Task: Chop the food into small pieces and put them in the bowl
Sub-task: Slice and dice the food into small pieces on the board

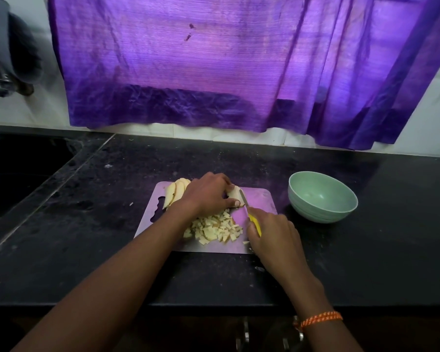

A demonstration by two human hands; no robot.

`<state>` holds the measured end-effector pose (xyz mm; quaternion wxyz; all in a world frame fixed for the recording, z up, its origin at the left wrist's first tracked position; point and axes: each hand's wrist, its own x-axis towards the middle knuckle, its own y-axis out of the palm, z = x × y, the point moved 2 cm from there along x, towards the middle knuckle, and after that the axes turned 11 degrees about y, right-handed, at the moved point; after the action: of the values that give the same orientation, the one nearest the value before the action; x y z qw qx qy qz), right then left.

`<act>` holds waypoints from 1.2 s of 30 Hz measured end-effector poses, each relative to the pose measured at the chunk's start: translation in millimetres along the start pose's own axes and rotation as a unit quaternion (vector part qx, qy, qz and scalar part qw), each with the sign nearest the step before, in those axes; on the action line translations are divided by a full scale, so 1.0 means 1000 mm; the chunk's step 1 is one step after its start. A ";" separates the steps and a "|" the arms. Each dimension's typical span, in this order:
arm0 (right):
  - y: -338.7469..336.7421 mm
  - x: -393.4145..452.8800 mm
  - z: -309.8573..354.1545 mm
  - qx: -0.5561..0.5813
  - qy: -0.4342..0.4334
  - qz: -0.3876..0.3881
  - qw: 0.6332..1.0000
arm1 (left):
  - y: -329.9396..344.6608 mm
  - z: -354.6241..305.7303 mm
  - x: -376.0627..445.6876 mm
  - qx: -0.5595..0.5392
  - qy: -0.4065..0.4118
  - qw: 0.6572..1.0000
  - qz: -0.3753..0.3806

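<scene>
A metal cutting board point(262, 199) lies on the black counter. My left hand point(208, 194) pinches a stack of pale fruit slices point(235, 192) on the board. Against that stack rests the blade of a yellow-handled knife point(255, 221), gripped by my right hand point(272, 237). A heap of small chopped pieces point(216, 228) sits at the board's near side, between my two hands. More uncut slices point(175, 190) lie at the board's far left corner. A pale green bowl point(321, 196), with nothing in it, stands on the counter just right of the board.
A dark sink point(23, 174) is set into the counter point(379, 250) at the left. A purple curtain point(214, 72) hangs over the back wall. The counter's front edge runs below my forearms.
</scene>
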<state>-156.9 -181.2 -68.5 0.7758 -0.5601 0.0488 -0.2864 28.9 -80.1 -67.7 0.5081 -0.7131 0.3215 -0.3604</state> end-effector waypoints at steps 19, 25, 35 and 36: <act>0.004 0.010 -0.007 0.068 0.012 -0.050 0.996 | -0.006 0.004 -0.002 -0.029 -0.012 0.999 -0.036; 0.007 0.024 0.002 0.064 0.001 -0.030 0.997 | -0.006 0.004 -0.002 -0.034 -0.019 0.999 -0.038; 0.016 0.030 0.006 0.018 0.002 -0.025 1.000 | -0.003 0.005 -0.001 -0.043 -0.026 0.998 -0.048; 0.017 0.030 0.006 0.024 0.003 -0.027 0.999 | -0.003 0.006 0.000 -0.043 -0.027 0.998 -0.048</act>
<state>-123.4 -187.4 -74.0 0.7807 -0.5416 0.0295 -0.3104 34.1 -76.4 -66.5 0.4676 -0.7584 0.2885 -0.3507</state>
